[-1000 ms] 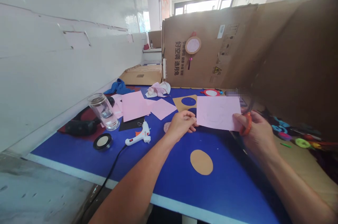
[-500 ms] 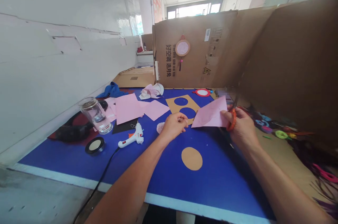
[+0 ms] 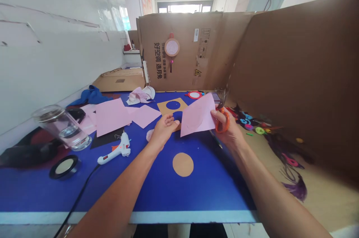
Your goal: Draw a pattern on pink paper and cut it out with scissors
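My right hand (image 3: 230,135) is closed through the orange handles of a pair of scissors (image 3: 223,122), blades pointing up. Its thumb also pinches the right edge of a pink paper sheet (image 3: 197,116), which is held tilted above the blue mat (image 3: 213,182). My left hand (image 3: 162,130) hovers just left of the sheet's lower corner, fingers loosely curled and apart, with nothing in it. Beneath it lie a small pale round piece and a cardboard square with a round hole (image 3: 162,108). A cardboard disc (image 3: 183,164) lies on the mat in front of both hands.
A white glue gun (image 3: 114,149) with a black cord, a glass jar (image 3: 62,127), a black round lid (image 3: 64,166) and loose pink sheets (image 3: 110,116) lie to the left. Cardboard walls (image 3: 294,81) close the back and right. Coloured bits (image 3: 259,130) and a purple tassel (image 3: 297,187) lie at the right.
My left hand has let go of the pink sheet and drawn back a little. My right hand now holds the sheet alone and has tilted it upward. The view has swung right.
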Demonstrator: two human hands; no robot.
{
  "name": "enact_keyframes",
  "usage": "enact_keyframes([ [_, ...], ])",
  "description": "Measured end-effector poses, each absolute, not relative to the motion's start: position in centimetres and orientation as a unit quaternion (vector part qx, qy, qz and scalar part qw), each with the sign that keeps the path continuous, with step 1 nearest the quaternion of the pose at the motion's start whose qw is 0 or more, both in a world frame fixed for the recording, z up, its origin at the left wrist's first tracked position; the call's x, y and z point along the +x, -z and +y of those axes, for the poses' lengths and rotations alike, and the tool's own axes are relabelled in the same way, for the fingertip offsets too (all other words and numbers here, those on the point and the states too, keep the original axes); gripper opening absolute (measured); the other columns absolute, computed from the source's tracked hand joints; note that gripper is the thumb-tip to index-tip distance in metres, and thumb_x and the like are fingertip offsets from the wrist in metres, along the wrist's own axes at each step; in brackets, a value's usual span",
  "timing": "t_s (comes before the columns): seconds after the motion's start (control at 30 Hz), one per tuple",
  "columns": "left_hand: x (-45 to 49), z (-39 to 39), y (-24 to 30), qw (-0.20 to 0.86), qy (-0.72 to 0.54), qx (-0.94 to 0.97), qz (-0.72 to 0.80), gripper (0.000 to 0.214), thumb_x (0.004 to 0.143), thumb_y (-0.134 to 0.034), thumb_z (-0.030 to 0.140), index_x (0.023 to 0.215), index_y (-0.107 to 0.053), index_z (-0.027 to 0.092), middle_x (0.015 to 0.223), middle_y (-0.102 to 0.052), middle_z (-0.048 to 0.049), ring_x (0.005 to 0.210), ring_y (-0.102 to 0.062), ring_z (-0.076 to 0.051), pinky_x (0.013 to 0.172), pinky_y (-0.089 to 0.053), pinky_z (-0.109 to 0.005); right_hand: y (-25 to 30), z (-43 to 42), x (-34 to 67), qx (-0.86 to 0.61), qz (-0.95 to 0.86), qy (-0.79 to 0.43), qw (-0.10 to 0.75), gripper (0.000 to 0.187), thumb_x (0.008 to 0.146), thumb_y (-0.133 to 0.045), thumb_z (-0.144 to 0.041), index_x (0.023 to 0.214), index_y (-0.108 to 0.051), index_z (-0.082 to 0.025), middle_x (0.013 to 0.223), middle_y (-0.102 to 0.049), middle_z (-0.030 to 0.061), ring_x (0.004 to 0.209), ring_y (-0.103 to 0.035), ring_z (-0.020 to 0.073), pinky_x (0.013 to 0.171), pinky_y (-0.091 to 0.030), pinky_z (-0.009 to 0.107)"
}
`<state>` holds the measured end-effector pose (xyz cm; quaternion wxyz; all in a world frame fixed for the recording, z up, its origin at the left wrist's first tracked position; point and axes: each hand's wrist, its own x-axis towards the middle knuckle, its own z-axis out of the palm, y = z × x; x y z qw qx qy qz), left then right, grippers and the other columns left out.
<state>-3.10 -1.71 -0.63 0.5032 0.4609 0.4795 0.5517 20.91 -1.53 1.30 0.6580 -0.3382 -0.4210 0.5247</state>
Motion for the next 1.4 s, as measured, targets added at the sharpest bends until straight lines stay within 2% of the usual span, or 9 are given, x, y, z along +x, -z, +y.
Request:
enact_keyframes([
  [0.13,-3.1,-2.1,-0.1,0.658,-0.515,0.373,0.405,0.043,0.086,-0.089,0.028,0.124,-0.071,0.019,0.119,-0.081,-0.0152,0.102,-0.080,-0.025,0.093,-0.063,-0.041,-1.5,-1.9,20.7,-0.324,-0.429,-0.532,0.655,0.045,0.068,-0.095,-0.044,0.099,-0.066,-0.030,0.095,-0.077,0.0001,0.094,-0.075,0.0277,0.079,-0.060,0.039],
  [0.23,-3.0,-2.1,-0.3,0.698,-0.504,0.357,0.362,0.036,0.085,-0.088,0.027,0.118,-0.076,0.017,0.115,-0.084,-0.0159,0.099,-0.081,-0.027,0.088,-0.065,-0.039,-1.0,-1.7,20.7,-0.340,-0.440,-0.528,0.642,0.045,0.068,-0.096,-0.043,0.100,-0.069,-0.028,0.093,-0.076,0.0000,0.087,-0.074,0.0243,0.079,-0.059,0.036],
  [0.4,-3.2,-1.8,0.2,0.667,-0.525,0.370,0.378,0.038,0.075,-0.090,0.019,0.112,-0.081,0.014,0.107,-0.086,-0.0161,0.097,-0.083,-0.032,0.094,-0.066,-0.048,0.0,-1.2,20.4,-0.386,-0.425,-0.535,0.620,0.055,0.058,-0.102,-0.041,0.101,-0.070,-0.028,0.085,-0.075,-0.0035,0.071,-0.070,0.0195,0.071,-0.057,0.033],
  [0.53,-3.5,-1.6,0.2,0.619,-0.542,0.398,0.406,0.033,0.074,-0.090,0.020,0.105,-0.082,0.014,0.100,-0.086,-0.0140,0.096,-0.083,-0.033,0.094,-0.066,-0.052,0.5,-1.2,20.0,-0.388,-0.425,-0.539,0.616,0.060,0.053,-0.105,-0.037,0.102,-0.071,-0.029,0.089,-0.078,-0.0031,0.075,-0.074,0.0220,0.073,-0.061,0.036],
  [0.83,-3.2,-1.9,-0.1,0.664,-0.549,0.370,0.348,0.041,0.068,-0.095,0.022,0.106,-0.083,0.012,0.108,-0.086,-0.0177,0.105,-0.083,-0.037,0.102,-0.064,-0.056,0.9,-1.0,19.8,-0.384,-0.429,-0.526,0.626,0.057,0.055,-0.105,-0.038,0.100,-0.070,-0.029,0.083,-0.076,-0.0043,0.077,-0.075,0.0234,0.071,-0.062,0.037],
  [1.17,-3.1,-1.9,0.3,0.615,-0.555,0.404,0.388,0.041,0.069,-0.096,0.028,0.105,-0.084,0.013,0.106,-0.087,-0.0152,0.104,-0.083,-0.035,0.105,-0.062,-0.053,0.4,-1.3,19.7,-0.383,-0.428,-0.523,0.630,0.052,0.054,-0.103,-0.033,0.095,-0.072,-0.027,0.081,-0.072,-0.0060,0.067,-0.065,0.0158,0.068,-0.056,0.030],
  [1.4,-3.3,-1.5,0.5,0.596,-0.578,0.398,0.390,0.050,0.059,-0.100,0.032,0.102,-0.084,0.014,0.104,-0.087,-0.0150,0.098,-0.083,-0.035,0.102,-0.063,-0.054,0.2,-1.2,19.7,-0.392,-0.432,-0.508,0.634,0.054,0.056,-0.102,-0.037,0.098,-0.071,-0.023,0.079,-0.070,-0.0067,0.064,-0.062,0.0123,0.064,-0.052,0.026],
])
